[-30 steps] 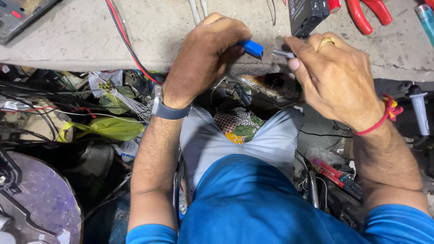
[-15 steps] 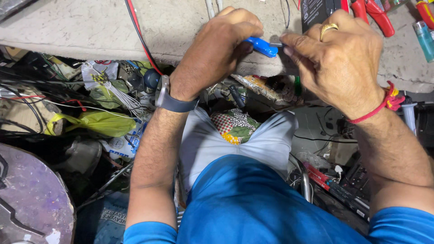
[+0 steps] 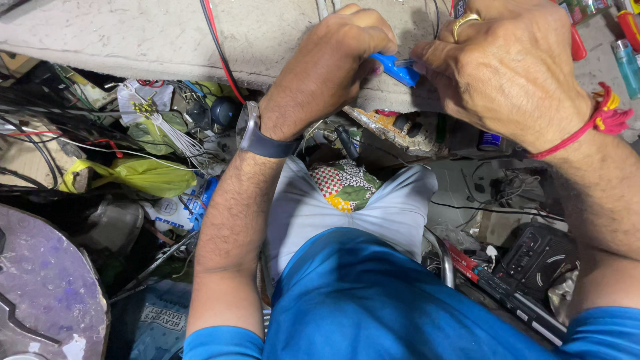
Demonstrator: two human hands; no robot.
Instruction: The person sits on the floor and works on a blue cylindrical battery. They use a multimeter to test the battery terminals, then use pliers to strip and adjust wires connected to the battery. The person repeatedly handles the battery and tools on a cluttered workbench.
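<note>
My left hand [image 3: 330, 70] is closed around a small blue-handled tool [image 3: 395, 68] at the front edge of a grey workbench [image 3: 133, 37]. A dark watch sits on that wrist. My right hand [image 3: 510, 63], with a gold ring and a red thread at the wrist, pinches the thin metal tip of the same tool between thumb and finger. What the tip touches is hidden by the fingers. Both hands meet above my lap, over blue shirt and grey trousers.
Red and black wires [image 3: 217, 40] run across the bench. Below it lie tangled cables, a yellow-green plastic bag [image 3: 143, 175], a circuit board [image 3: 393, 127] and a black device [image 3: 537, 257]. A red-handled tool [image 3: 577, 43] and a light-blue lighter [image 3: 627, 63] lie at the right.
The view has closed in on the hands and shifted. The hands have come together, and the right fingers now pinch the tool's metal tip.
</note>
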